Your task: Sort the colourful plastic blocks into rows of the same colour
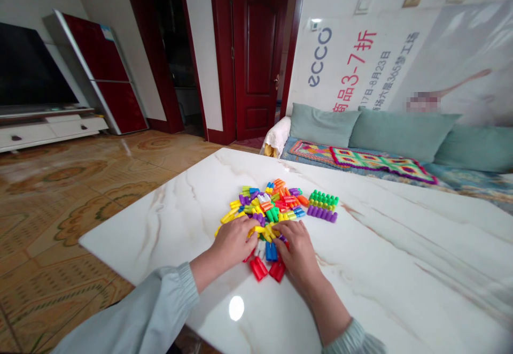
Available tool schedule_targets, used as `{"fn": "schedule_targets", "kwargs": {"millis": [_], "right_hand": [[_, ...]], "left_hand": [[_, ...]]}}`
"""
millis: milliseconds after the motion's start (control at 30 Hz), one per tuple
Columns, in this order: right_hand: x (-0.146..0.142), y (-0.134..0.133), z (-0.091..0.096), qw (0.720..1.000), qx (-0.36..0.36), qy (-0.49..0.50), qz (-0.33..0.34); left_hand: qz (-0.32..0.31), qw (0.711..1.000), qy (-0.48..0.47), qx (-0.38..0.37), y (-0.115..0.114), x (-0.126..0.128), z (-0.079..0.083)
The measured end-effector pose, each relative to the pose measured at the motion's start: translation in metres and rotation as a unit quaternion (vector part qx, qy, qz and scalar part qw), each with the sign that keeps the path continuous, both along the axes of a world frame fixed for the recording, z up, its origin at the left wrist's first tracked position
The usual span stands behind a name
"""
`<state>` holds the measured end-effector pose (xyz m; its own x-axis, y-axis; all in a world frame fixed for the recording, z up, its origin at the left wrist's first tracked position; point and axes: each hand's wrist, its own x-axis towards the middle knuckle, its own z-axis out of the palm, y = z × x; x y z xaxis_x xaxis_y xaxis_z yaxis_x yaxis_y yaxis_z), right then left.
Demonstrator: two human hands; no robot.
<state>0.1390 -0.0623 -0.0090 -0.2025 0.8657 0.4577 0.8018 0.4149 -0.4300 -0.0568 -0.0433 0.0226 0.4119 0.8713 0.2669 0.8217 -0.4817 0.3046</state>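
Note:
A heap of small coloured plastic building pieces [272, 207] lies on a white marble table [385, 258]. Both my hands rest at its near edge. My left hand [234, 241] has its fingers curled over yellow pieces. My right hand [296, 252] lies palm down, fingers bent onto pieces at the heap's edge. Red pieces [260, 268] and a blue piece [271, 251] sit between and under my hands. A joined green row [324, 199] and a joined purple row [321, 213] lie at the heap's right side.
The table's left edge drops to a patterned tile floor [60, 204]. A sofa with teal cushions [401, 135] and a colourful mat stands behind the table. A red door [258, 54], a red cabinet [106, 70] and a television [28, 70] stand farther off.

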Motion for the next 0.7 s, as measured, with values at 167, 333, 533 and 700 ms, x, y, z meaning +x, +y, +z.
{"fn": "schedule_targets", "kwargs": {"millis": [167,333,533,700], "right_hand": [[-0.001,0.002,-0.002,0.999,0.023,-0.031,0.014],[-0.003,0.002,-0.004,0.996,0.007,-0.063,0.058],[-0.002,0.004,-0.001,0.997,0.021,-0.057,0.054],[0.001,0.007,-0.004,0.996,0.052,-0.016,0.069]], "left_hand": [[-0.001,0.995,-0.093,-0.027,0.009,-0.004,-0.004],[0.013,0.959,-0.238,-0.155,0.017,-0.006,-0.009],[0.054,0.807,-0.438,-0.392,0.013,-0.004,0.003],[0.06,0.701,-0.554,-0.445,0.009,0.0,0.012]]}}
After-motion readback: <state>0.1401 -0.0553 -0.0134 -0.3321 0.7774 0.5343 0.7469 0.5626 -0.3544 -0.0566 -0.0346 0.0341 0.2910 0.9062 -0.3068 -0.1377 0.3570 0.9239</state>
